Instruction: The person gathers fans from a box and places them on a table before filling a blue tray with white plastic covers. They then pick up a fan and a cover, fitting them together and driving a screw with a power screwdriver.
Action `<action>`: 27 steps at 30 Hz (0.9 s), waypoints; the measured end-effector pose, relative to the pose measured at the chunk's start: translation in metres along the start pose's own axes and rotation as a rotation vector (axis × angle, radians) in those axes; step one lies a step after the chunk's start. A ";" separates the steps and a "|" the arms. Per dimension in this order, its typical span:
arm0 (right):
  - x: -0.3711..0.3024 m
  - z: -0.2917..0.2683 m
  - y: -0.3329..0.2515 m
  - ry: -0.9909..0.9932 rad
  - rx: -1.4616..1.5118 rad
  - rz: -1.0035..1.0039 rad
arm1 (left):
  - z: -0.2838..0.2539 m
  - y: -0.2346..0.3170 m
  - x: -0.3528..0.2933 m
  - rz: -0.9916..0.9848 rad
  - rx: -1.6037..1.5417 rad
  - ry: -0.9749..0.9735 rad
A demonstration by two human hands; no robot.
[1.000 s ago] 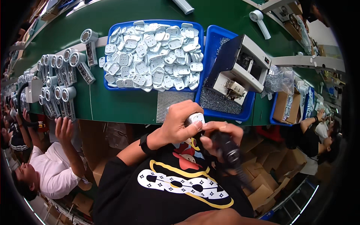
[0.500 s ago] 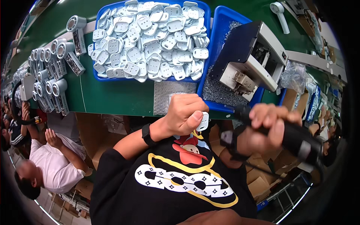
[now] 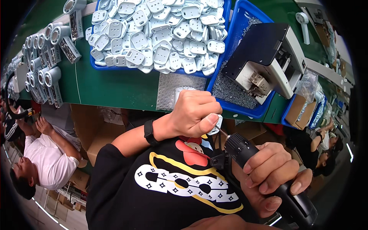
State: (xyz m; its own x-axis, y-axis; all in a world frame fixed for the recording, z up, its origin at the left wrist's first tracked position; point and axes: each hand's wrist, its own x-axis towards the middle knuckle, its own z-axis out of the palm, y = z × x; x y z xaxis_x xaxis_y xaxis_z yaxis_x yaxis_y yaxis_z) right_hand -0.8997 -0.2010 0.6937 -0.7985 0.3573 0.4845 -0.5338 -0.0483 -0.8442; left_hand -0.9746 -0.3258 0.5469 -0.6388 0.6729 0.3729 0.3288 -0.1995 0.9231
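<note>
My left hand (image 3: 195, 113), with a black band on its wrist, is closed around a white piece mostly hidden by the fingers. A round, ribbed white end (image 3: 183, 90), like the head of a handheld fan, shows beyond the knuckles. By the thumb sits a small white plate (image 3: 216, 126), partly covered. My right hand (image 3: 272, 174) grips a black electric screwdriver (image 3: 243, 149), tilted so its bit points up and left at the plate. The bit's tip is at the plate or very near it; exact contact is hard to see.
A blue tray (image 3: 228, 23) heaped with white plates stands at the back. Right of it, another blue tray (image 3: 214, 94) holds loose screws and a black-and-white machine (image 3: 260, 57). Handheld fans (image 3: 51, 76) stand in rows at left. Bubble wrap (image 3: 165, 90) lies ahead. Other people sit nearby.
My right hand has brought the screwdriver down and left, so its bit now points at the plate in my left hand. My left hand has shifted slightly right. The view has moved a little.
</note>
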 end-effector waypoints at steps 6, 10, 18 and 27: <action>-0.007 0.004 0.000 0.095 -0.052 -0.035 | 0.004 0.002 0.002 -0.011 -0.019 -0.007; -0.004 -0.009 0.010 0.306 -0.111 -0.153 | 0.006 -0.003 -0.002 -0.020 0.001 0.000; 0.004 -0.057 0.037 0.425 -0.263 0.020 | 0.014 0.007 -0.004 -0.044 -0.039 -0.026; 0.001 -0.009 -0.009 0.154 -0.033 -0.071 | 0.008 -0.005 0.001 -0.028 -0.008 -0.010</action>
State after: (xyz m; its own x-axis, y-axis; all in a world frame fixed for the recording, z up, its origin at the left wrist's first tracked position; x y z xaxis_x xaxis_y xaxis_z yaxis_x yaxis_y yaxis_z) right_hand -0.8929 -0.1918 0.7001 -0.7055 0.4978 0.5044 -0.5760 0.0120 -0.8174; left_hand -0.9713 -0.3189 0.5421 -0.6409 0.6852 0.3462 0.3050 -0.1865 0.9339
